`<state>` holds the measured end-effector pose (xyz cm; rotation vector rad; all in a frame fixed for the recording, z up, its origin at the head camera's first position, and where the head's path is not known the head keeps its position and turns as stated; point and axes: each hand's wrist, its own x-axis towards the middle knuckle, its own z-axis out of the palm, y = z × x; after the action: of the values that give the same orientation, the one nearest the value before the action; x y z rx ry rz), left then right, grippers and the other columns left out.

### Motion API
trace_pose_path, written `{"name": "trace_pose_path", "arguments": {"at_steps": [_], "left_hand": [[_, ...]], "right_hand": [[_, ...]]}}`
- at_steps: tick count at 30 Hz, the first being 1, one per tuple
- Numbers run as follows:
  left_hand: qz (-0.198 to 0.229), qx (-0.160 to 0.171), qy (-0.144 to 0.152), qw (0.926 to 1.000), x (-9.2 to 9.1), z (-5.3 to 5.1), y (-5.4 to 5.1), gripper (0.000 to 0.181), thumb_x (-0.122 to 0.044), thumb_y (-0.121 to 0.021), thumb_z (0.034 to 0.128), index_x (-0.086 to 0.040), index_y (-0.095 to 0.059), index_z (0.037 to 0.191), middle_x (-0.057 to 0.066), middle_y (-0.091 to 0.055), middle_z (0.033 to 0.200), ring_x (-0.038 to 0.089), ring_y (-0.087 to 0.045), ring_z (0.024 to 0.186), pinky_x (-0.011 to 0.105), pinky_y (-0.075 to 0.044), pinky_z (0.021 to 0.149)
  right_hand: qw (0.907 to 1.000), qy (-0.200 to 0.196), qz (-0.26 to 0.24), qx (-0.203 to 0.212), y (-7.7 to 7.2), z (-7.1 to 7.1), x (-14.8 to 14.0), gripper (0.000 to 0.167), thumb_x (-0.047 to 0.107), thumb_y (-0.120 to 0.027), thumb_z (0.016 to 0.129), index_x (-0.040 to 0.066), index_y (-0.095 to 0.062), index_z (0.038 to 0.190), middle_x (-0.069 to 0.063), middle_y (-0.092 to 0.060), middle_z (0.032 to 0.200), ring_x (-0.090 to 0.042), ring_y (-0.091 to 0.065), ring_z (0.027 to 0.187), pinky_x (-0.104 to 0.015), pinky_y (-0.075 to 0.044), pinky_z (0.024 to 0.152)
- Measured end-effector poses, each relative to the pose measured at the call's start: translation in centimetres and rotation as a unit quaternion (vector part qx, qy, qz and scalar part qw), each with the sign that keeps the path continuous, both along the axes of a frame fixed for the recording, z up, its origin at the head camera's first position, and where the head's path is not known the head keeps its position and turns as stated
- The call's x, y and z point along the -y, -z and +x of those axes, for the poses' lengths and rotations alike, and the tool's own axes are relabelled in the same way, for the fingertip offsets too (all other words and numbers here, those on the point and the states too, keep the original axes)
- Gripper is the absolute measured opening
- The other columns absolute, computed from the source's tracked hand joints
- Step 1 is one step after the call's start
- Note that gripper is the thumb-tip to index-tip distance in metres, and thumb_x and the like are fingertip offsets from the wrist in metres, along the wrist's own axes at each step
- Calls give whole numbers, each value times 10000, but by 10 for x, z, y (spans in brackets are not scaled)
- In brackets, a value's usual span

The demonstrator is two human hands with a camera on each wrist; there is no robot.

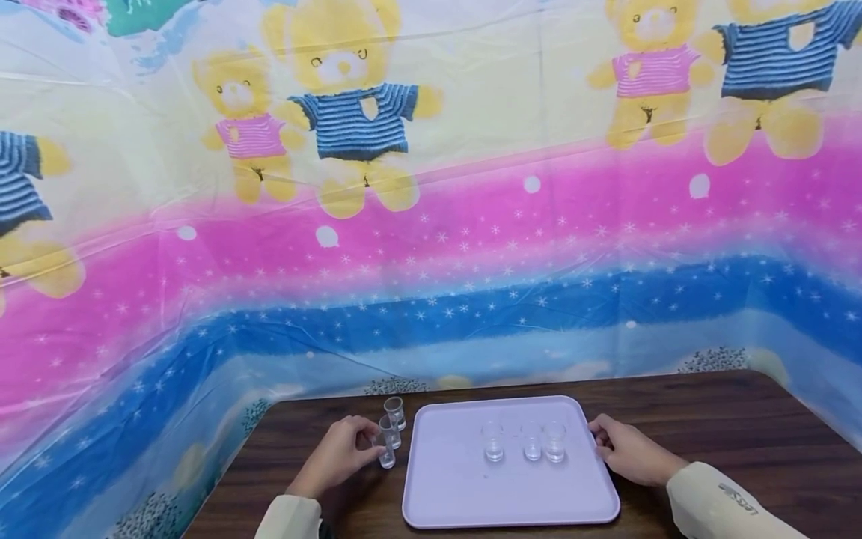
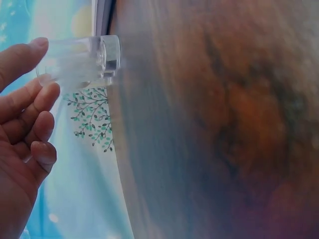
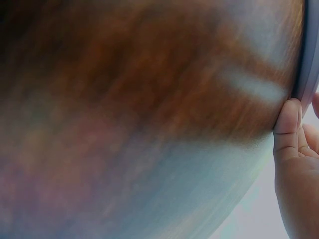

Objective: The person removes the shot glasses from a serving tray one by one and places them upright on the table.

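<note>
My left hand (image 1: 343,451) pinches a small clear shot glass (image 1: 387,454) between thumb and fingertips, left of the lilac tray (image 1: 458,494). Seen from the left wrist, the thumb and fingers are at the rim end of the glass (image 2: 82,57), and its thick base is close to the wooden surface. Just behind it stand more shot glasses (image 1: 394,409), partly overlapping. Three clear glasses (image 1: 494,449) stand upright on the tray, right of its middle. At the tray's right edge, my right hand (image 1: 631,451) grips the rim; the right wrist view shows fingers against that edge (image 3: 310,59).
The dark wood table (image 1: 727,442) extends to both sides of the tray. Behind it hangs a cloth backdrop (image 1: 465,262) printed with bears and snowflakes, close to the table's back edge.
</note>
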<state>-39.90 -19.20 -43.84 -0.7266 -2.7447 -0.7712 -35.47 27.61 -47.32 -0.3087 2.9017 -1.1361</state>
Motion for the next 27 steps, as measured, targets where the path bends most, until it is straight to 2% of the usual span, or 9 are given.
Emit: {"name": "trace_pose_path", "arguments": {"at_steps": [2, 5, 9, 11, 13, 17, 22, 27], "left_hand": [[42, -70, -21, 10000, 0, 0, 1, 219, -184, -790, 765, -76, -678, 920, -35, -585, 809, 133, -527, 738, 257, -436, 613], [99, -222, -246, 9994, -1, 0, 0, 248, -216, -815, 738, -103, -679, 914, -58, -570, 809, 127, -518, 759, 284, -440, 643], [184, -520, -396, 9977, -7, 2, -6, 270, -225, -824, 729, -116, -684, 933, -79, -558, 827, 105, -499, 785, 310, -445, 679], [289, -679, -155, 9972, -13, 3, -9, 258, -198, -816, 740, -109, -683, 943, -59, -563, 835, 119, -501, 776, 298, -451, 667], [394, -779, 222, 9959, -22, 5, -13, 243, -173, -807, 752, -114, -684, 954, -44, -566, 843, 150, -512, 768, 289, -462, 646], [358, -843, 898, 9917, -45, 6, -16, 237, -185, -793, 772, -157, -681, 979, -87, -550, 843, 171, -517, 760, 268, -461, 639], [164, -788, 1298, 9883, -77, 5, -13, 247, -230, -787, 784, -176, -669, 994, -92, -579, 880, 91, -486, 764, 237, -437, 661], [226, -709, 1523, 9855, -101, 5, -8, 247, -232, -790, 782, -159, -669, 984, -41, -595, 892, 94, -500, 783, 224, -444, 674]], "right_hand": [[10000, 8, -16, 23, 0, 0, 0, 220, -52, -526, 893, -50, -528, 1113, -53, -525, 850, -176, -509, 771, -345, -450, 656], [10000, 25, -26, 32, 0, 0, 0, 219, -53, -527, 892, -49, -529, 1111, -53, -526, 849, -176, -510, 769, -344, -451, 656], [10000, 49, -15, 31, 0, 0, -1, 221, -57, -531, 887, -50, -531, 1108, -48, -528, 848, -175, -511, 766, -342, -453, 655], [10000, 57, -13, 58, 1, -1, -1, 221, -56, -530, 889, -49, -531, 1110, -51, -527, 847, -177, -511, 769, -342, -452, 655], [9999, 68, -15, 80, 1, -1, -2, 218, -56, -529, 891, -46, -531, 1109, -53, -527, 848, -177, -511, 770, -342, -452, 656], [9999, 83, 9, 85, 3, -1, -3, 211, -54, -529, 892, -39, -531, 1103, -49, -525, 847, -173, -509, 765, -339, -450, 655], [10000, 31, 24, -23, 3, -1, -2, 209, -60, -536, 880, -44, -532, 1089, -39, -523, 838, -168, -507, 749, -333, -447, 642], [10000, 54, 27, -35, 4, -4, -1, 207, -58, -543, 877, -38, -538, 1084, -36, -531, 838, -164, -517, 762, -335, -457, 651]]}}
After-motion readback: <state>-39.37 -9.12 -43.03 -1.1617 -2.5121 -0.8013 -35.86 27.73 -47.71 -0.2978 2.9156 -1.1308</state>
